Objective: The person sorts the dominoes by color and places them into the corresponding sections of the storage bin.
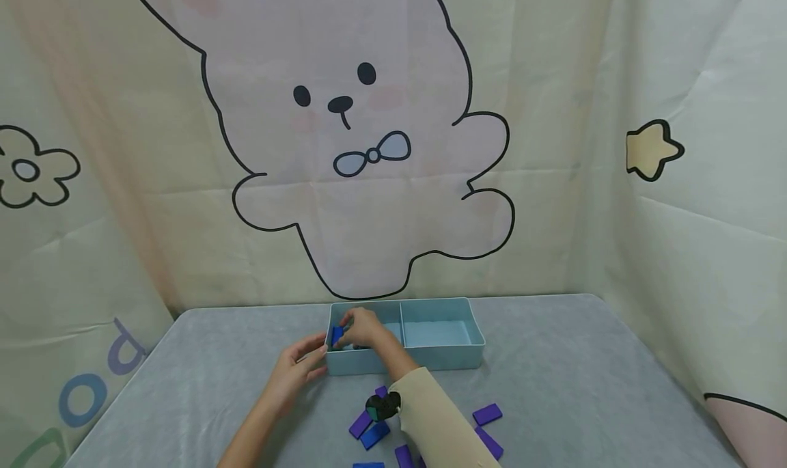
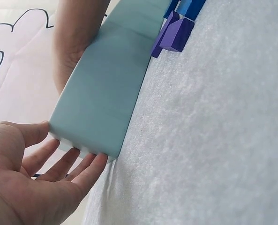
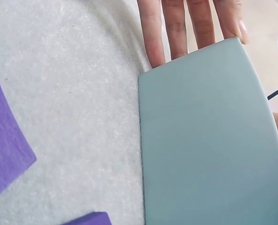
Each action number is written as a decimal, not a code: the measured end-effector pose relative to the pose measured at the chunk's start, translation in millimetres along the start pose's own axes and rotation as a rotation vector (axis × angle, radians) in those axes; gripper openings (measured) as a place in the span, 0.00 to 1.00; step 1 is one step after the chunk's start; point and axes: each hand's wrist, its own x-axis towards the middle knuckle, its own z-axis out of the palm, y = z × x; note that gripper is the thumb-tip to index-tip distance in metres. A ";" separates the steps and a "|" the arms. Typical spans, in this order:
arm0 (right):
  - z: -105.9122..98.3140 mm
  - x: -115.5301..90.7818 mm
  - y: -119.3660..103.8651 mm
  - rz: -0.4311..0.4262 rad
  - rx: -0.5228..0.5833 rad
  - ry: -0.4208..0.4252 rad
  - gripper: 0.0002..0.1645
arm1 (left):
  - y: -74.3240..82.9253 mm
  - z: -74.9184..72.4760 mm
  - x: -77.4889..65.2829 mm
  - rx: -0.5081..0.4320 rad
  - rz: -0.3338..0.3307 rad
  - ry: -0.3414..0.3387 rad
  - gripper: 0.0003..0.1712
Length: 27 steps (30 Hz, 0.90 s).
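head view: the right hand (image 1: 364, 328) pinches a blue block (image 1: 337, 334) inside the left compartment of a pale blue box (image 1: 402, 362); the left hand (image 1: 294, 372) lays loose, extended fingers on its end. the beige sleeve (image 1: 433, 413) partly blocks scattered purple blocks (image 1: 488, 414). a slanted "d" reads on the printed curtain (image 1: 553, 78).

left wrist view: thumb and fingertips touch box edges.

right wrist view: the box's wall hides the right hand's grip.

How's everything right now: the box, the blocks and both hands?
Box: upright, open on top.
Left hand: touching the box's end, fingers apart.
Right hand: inside the box, pinching a blue block.
Purple blocks: loose on the table.
Other blue blocks: loose there too.
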 end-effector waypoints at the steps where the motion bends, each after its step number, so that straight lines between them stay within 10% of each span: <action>1: 0.4 0.6 0.3 0.001 -0.010 -0.001 0.21 | -0.1 0.0 0.1 0.000 0.000 0.001 0.26; 27: 5.6 3.8 -2.0 -0.034 -0.176 0.019 0.21 | -1.7 -2.4 0.8 0.023 0.011 -0.023 0.26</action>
